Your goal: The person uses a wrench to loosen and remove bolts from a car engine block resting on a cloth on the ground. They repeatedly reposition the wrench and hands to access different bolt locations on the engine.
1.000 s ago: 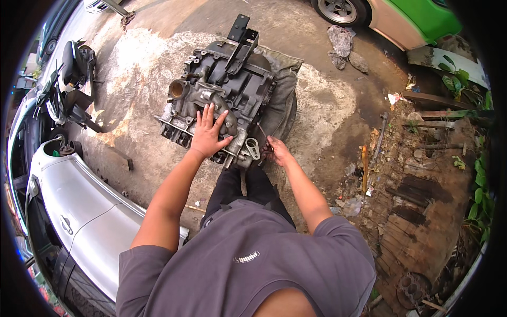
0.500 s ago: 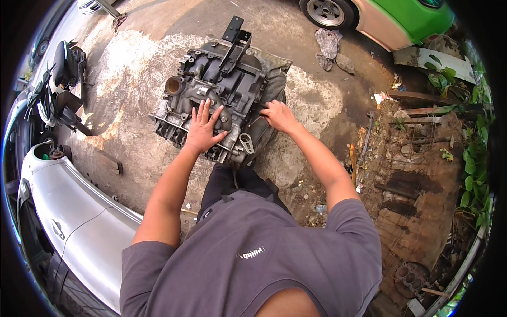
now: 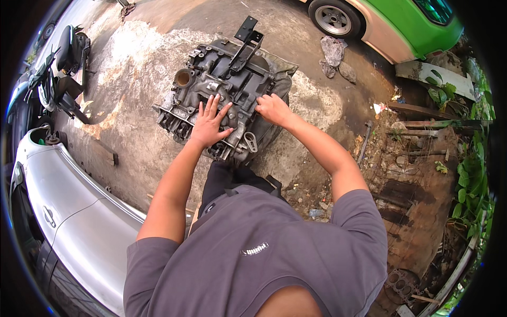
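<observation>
2 hands are at the engine (image 3: 216,66) on the ground (image 3: 317,132). The left hand (image 3: 207,128) stays on top, fingers wide; the right hand (image 3: 274,110) is now farther forward, fingers curled, I cannot tell around what.

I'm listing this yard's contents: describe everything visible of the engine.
The engine is dark grey, grimy and metallic-looking. A round opening sits at its left, a black bracket rises at the far end, a pale loop at the near right. Cloth shows along its right; its support is hidden. The left hand lies spread on it; the right hand is curled at its right edge.
</observation>
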Tool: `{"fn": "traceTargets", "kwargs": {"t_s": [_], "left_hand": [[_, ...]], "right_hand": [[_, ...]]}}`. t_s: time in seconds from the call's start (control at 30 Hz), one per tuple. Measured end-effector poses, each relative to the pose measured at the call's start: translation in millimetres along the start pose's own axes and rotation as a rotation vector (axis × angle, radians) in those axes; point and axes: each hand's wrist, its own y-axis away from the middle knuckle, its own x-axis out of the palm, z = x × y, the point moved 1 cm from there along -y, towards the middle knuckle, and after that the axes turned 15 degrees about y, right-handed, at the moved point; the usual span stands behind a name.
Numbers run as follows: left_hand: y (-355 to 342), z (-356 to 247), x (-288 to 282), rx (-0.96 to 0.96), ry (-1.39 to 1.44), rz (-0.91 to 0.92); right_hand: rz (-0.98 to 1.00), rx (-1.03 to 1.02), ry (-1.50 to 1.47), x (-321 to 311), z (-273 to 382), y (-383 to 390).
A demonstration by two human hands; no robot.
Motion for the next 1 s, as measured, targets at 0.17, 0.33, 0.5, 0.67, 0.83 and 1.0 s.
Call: {"fn": "traceTargets", "kwargs": {"t_s": [0.17, 0.33, 0.5, 0.67, 0.83, 1.0], "left_hand": [[-1, 0, 0, -0.006, -0.011, 0.01], [-1, 1, 1, -0.008, 0.0, 0.009], [0, 2, 3, -0.003, 0.016, -0.011], [0, 3, 4, -0.002, 0.018, -0.014], [0, 2, 3, -0.002, 0.007, -0.01], [-1, 3, 4, -0.004, 0.001, -0.005]], "right_hand": [[-0.164, 0.017, 0.002, 4, 1, 10], [-0.242, 0.081, -0.087, 8, 6, 22], [-0.291, 0.12, -0.101, 14, 7, 29], [-0.241, 0.182, -0.099, 29, -7, 28], [-0.164, 0.252, -0.079, 52, -20, 22], [-0.026, 0.324, -0.088, 74, -22, 25]]}}
